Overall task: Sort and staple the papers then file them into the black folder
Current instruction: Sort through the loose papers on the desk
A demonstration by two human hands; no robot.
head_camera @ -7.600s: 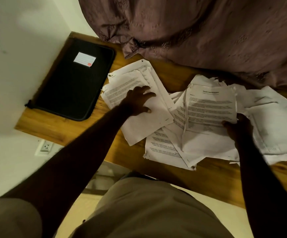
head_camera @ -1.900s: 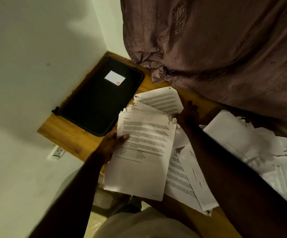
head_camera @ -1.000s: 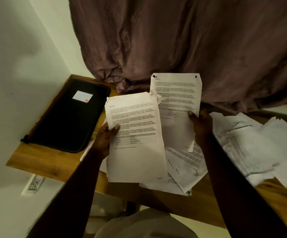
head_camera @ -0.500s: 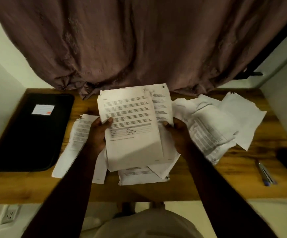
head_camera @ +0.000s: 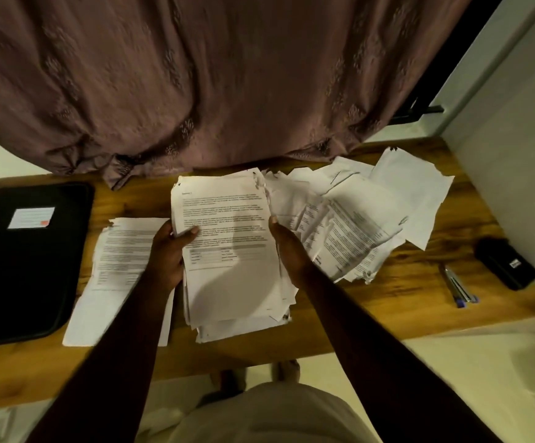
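Both left hand [head_camera: 168, 251] and right hand [head_camera: 287, 251] grip the paper stack [head_camera: 231, 276] by its long sides; stapler [head_camera: 505, 263] lies at the tabletop's [head_camera: 387, 302] right edge, nearer the right hand.

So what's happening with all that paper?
A person is sorting papers at a desk. The left hand and right hand grip a stack by its two side edges, above the desk's middle. A few sheets lie to its left, and a messy pile lies to its right. The black folder lies shut at the far left. What looks like a stapler sits beside some pens at the far right, untouched.
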